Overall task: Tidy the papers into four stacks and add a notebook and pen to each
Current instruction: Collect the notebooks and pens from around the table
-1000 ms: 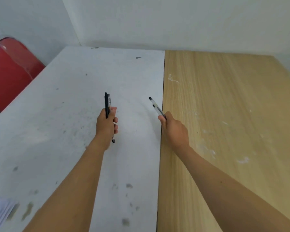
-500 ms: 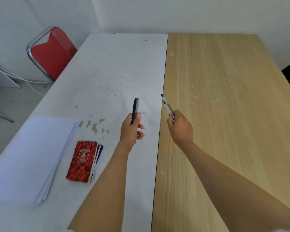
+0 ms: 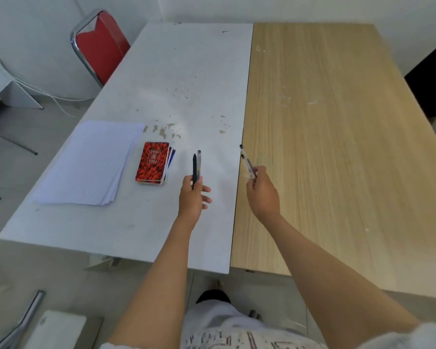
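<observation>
Pens (image 3: 196,167), two of them, stand upright from the left hand (image 3: 193,197), pinched low while its outer fingers splay loose. The right hand (image 3: 262,195) grips a clear pen (image 3: 247,162) slanting up from its fingertips, over the tables' seam.

Notebooks (image 3: 170,157) under the red notebook (image 3: 152,162) mostly hidden.
</observation>
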